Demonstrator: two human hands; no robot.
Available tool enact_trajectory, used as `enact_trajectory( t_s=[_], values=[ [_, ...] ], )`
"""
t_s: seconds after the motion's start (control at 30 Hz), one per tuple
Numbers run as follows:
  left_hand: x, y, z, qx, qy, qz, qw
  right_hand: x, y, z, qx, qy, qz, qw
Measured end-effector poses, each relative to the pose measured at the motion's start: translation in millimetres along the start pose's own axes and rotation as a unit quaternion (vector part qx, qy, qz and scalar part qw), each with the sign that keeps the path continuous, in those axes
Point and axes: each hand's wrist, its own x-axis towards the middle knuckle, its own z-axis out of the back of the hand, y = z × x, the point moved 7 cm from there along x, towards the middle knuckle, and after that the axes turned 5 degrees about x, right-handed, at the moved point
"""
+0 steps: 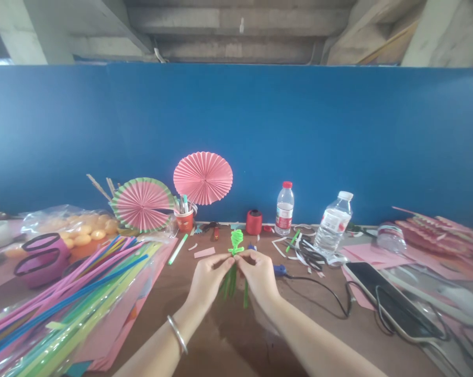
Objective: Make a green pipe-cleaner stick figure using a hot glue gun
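Note:
Both hands meet near the centre of the view, above the brown table. A green pipe-cleaner figure (pixel 237 240) with a coiled top stands upright between the fingertips, and several green strands hang below it. My left hand (pixel 210 277) pinches it from the left, thumb and index finger together. From the right, my right hand (pixel 259 275) pinches it at the same spot, just under the coil. One green strand hangs apart, below the right fingers. The palms and the fingers behind hide part of the strands.
Colourful pipe cleaners (pixel 99 293) in plastic lie at left, below paper fans (pixel 203 178). A red-capped bottle (pixel 284 212), a white-capped bottle (pixel 334 225) and a red cup of pens (pixel 184 221) stand behind. At right lie a phone (pixel 393 301) and black cables.

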Motion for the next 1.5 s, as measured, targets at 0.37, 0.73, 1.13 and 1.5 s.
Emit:
enact_trajectory(
  t_s=[0.37, 0.73, 1.13, 1.5],
  values=[
    [0, -17, 12.0, 0.240, -0.053, -0.094, 0.965, -5, 32, -14, -0.143, 0.117, 0.147, 0.972],
    [0, -2, 11.7, 0.130, -0.075, -0.056, 0.987, -7, 24, -10, -0.165, 0.057, 0.103, 0.979],
    [8, 20, 19.5, -0.015, -0.095, -0.008, 0.995, -5, 2, -11, -0.139, 0.059, 0.038, 0.988],
    [4, 2, 3.5, -0.117, 0.009, 0.026, 0.993, -6, -26, -27, -0.003, 0.116, -0.055, 0.992]
  ],
)
